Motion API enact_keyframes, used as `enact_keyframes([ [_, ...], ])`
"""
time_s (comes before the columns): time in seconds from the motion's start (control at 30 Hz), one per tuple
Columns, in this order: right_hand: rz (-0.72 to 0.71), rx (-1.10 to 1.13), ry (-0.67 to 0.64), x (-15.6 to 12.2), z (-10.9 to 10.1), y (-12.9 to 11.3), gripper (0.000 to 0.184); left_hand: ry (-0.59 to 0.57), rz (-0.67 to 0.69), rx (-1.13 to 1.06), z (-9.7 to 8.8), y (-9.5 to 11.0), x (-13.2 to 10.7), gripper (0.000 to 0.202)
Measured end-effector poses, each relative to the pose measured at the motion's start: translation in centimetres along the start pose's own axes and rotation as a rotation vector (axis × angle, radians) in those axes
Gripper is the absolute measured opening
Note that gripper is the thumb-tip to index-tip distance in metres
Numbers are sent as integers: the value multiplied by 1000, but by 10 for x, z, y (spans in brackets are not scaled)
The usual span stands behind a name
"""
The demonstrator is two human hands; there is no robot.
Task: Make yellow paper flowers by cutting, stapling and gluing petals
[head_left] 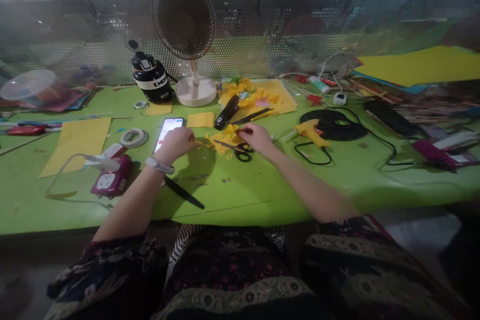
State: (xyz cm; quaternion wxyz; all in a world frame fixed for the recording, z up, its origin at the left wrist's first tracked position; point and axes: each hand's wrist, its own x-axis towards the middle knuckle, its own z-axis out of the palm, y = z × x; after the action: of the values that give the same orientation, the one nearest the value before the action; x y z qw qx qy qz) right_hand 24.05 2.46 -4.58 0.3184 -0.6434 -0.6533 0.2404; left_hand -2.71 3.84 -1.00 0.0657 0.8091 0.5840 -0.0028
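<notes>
At the centre of the frame, crumpled yellow paper (pixel 231 131) is seen among yellow scraps (pixel 215 148) on a green worktop (pixel 240 195). The right hand (pixel 259 140) is nearer: the paper lies directly left of its fingertips, which are drawn almost together; whether it is gripped cannot be told. Scissors (pixel 244 157) are laid just below, slanting from upper left to lower right, partly covered. The left hand (pixel 178 142), fingers curled, is held farther left; anything pinched there is too blurred to make out. The phone (pixel 171 126) beneath is half hidden.
</notes>
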Motion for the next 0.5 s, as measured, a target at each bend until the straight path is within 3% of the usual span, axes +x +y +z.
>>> enact_keyframes([
  [0.13,-29,-192,-14,-2,2,-4,14,-15,-18,-58,0,0,0,28],
  [0.3,-38,-233,-15,-6,2,-12,19,-17,32,-47,-2,-4,0,36],
  [0.43,-5,-249,-19,-13,-16,-21,22,-23,80,-91,-1,-8,0,30],
  [0.5,-36,-279,-81,-20,-29,-28,19,-11,111,-100,0,-9,0,25],
])
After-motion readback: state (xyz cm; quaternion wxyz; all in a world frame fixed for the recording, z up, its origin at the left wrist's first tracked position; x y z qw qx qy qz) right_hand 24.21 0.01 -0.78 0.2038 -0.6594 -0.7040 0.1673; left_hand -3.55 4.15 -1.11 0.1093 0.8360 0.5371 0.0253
